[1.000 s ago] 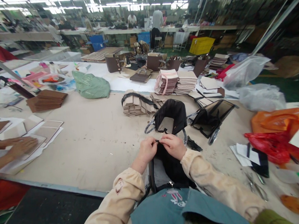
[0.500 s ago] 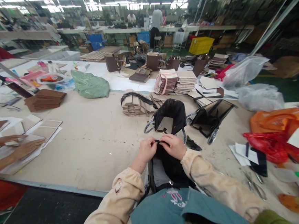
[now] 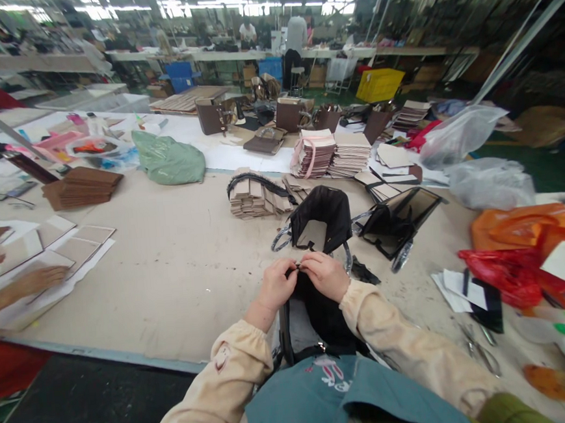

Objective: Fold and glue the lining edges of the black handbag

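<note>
A black bag [image 3: 323,316] stands against my body at the table's edge, its lower part hidden by my apron. My left hand [image 3: 279,282] pinches the bag's far top edge between thumb and fingers. Close beside it, my right hand [image 3: 325,275] grips the same edge, the fingertips of both hands nearly touching. Just beyond my hands, a second black bag [image 3: 331,211] with plastic-wrapped handles rests on the table. Another black bag [image 3: 396,228] lies tilted to its right.
Stacked beige pieces [image 3: 256,197] sit beyond the bags. Scissors [image 3: 480,350], a black phone-like object [image 3: 488,309] and a red plastic bag [image 3: 507,275] lie to the right. At the left, a co-worker's hands [image 3: 38,281] handle panels near brown pieces [image 3: 85,186]. A green plastic bag [image 3: 168,156] lies farther back.
My fingertips have shifted slightly along the bag's edge, and my hands have drawn a little closer together. The co-worker's hands have moved apart, one lifting a light piece.
</note>
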Available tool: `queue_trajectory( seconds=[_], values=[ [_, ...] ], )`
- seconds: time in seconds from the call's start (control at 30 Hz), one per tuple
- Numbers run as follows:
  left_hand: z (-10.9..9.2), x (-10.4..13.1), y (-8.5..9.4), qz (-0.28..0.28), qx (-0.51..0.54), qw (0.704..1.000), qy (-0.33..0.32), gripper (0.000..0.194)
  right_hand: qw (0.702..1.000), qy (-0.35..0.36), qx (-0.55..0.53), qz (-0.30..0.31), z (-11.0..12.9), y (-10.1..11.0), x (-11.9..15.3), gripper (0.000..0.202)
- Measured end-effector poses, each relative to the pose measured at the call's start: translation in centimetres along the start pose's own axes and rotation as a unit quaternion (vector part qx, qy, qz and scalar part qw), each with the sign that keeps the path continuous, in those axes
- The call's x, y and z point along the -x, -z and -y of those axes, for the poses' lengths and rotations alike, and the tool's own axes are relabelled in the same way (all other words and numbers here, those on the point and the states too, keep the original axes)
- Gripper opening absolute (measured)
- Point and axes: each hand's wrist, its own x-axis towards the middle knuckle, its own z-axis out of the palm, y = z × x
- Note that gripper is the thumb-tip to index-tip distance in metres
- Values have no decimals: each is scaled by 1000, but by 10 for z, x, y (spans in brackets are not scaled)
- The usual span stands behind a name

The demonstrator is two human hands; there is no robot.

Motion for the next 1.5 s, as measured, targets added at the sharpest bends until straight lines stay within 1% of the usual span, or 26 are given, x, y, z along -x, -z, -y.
queue_trajectory(
  seconds=[0.1, 0.33, 0.6, 0.7, 1.1, 1.27, 1.33, 1.43, 1.5],
  values=[
    [2, 0, 0, 0, 0, 1000, -19, 17, 1000, 0, 4, 16, 1, -1, -3, 17],
    [6, 2, -1, -22, -18, 999, -33, 15, 999, -27, 20, 31, 3, -4, -4, 14],
    [5, 1, 2, -4, -41, 998, -51, 15, 998, -48, 12, 31, 1, -5, -2, 9],
    [5, 1, 3, 7, -44, 998, -53, 16, 998, -52, 8, 29, 1, -6, -1, 7],
    [4, 0, 3, 16, -29, 998, -57, 15, 998, -36, -34, 25, -3, -6, -2, 8],
    [3, 0, 2, 12, -17, 999, -40, 12, 997, -49, -48, 18, -5, -7, 0, 8],
    [2, -1, 1, 5, -11, 1000, -28, 10, 997, -63, -54, 10, -6, -7, 1, 13],
    [1, -1, -1, -7, -7, 1000, -12, 10, 993, -88, -82, 5, -7, -8, 2, 31],
    [1, -1, -3, -15, -6, 1000, -1, 10, 989, -102, -105, 6, -8, -8, 2, 38]
  ],
)
